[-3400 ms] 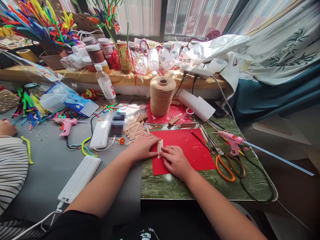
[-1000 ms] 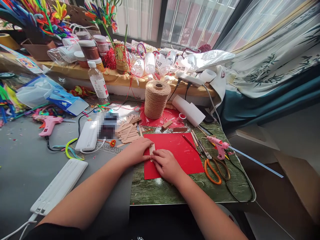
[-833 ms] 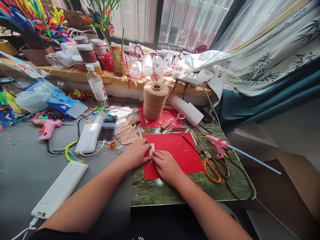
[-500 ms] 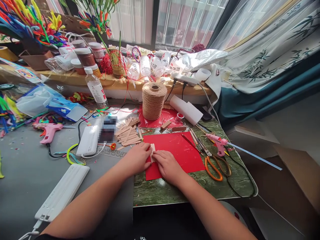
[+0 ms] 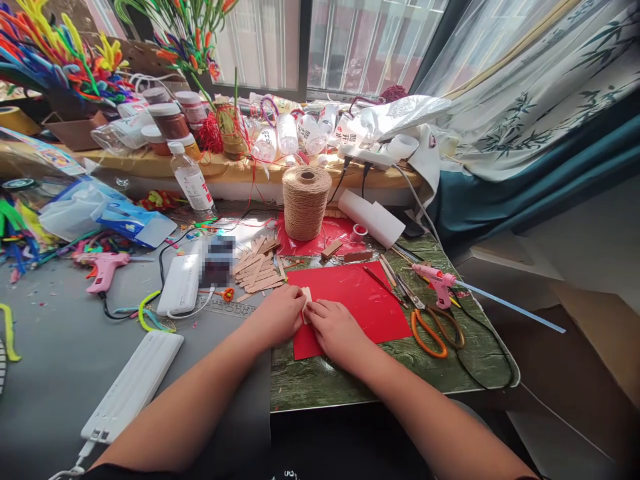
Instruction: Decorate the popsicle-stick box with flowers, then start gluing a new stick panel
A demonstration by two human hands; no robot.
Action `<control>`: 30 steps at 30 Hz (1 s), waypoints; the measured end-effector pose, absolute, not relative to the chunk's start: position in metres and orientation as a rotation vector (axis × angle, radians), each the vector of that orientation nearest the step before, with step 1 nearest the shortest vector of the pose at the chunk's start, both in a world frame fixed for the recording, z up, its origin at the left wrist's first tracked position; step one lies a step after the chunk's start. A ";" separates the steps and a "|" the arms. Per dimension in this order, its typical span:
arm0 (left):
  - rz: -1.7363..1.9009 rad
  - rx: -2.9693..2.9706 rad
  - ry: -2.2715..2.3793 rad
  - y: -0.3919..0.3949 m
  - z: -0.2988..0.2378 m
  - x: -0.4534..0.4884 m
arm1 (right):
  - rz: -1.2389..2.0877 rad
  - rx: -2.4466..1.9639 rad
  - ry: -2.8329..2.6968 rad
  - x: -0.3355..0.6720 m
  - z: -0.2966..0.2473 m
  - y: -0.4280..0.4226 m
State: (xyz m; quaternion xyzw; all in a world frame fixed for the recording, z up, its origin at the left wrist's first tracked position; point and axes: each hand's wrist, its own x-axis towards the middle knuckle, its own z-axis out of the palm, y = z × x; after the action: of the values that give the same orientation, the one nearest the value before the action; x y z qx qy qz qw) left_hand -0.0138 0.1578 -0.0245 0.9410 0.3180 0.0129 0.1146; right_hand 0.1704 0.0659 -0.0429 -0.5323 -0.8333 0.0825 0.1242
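Observation:
Both my hands meet over the left part of a red sheet [image 5: 360,293]. Between them are pale wooden craft sticks [image 5: 307,293], side by side and partly hidden by my fingers. My left hand [image 5: 281,313] grips the sticks from the left, fingers bent. From the right, my right hand [image 5: 340,331] presses its fingertips on the same sticks. Just beyond my left hand lies a pile of loose craft sticks [image 5: 257,267]. Right of the sheet are scissors [image 5: 430,327] with orange and brown handles, and a pink glue gun [image 5: 437,283] holding a long glue stick.
A big spool of twine [image 5: 305,203] stands behind the sheet. On the left lie another pink glue gun [image 5: 106,268], a white power bank [image 5: 180,283] and a white power strip [image 5: 133,387] with cords. A plastic bottle [image 5: 193,183] stands near the cluttered windowsill.
The view has shifted slightly. My hands stay on the craft sticks in nearly the same pose, with little visible movement.

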 end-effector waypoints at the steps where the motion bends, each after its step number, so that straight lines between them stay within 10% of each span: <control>1: 0.030 2.763 0.932 0.158 -0.024 -0.013 | 0.245 -1.561 -2.430 0.170 -0.042 0.065; 30: -0.124 2.823 0.903 0.145 -0.018 -0.011 | 0.334 -1.637 -2.244 0.160 -0.066 0.027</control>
State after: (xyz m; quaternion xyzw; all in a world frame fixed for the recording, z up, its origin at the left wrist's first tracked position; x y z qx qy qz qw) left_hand -0.0111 0.1454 -0.0176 0.9480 0.3031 -0.0418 0.0873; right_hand 0.1603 0.0265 -0.0657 -0.5765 -0.7903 0.1175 0.1710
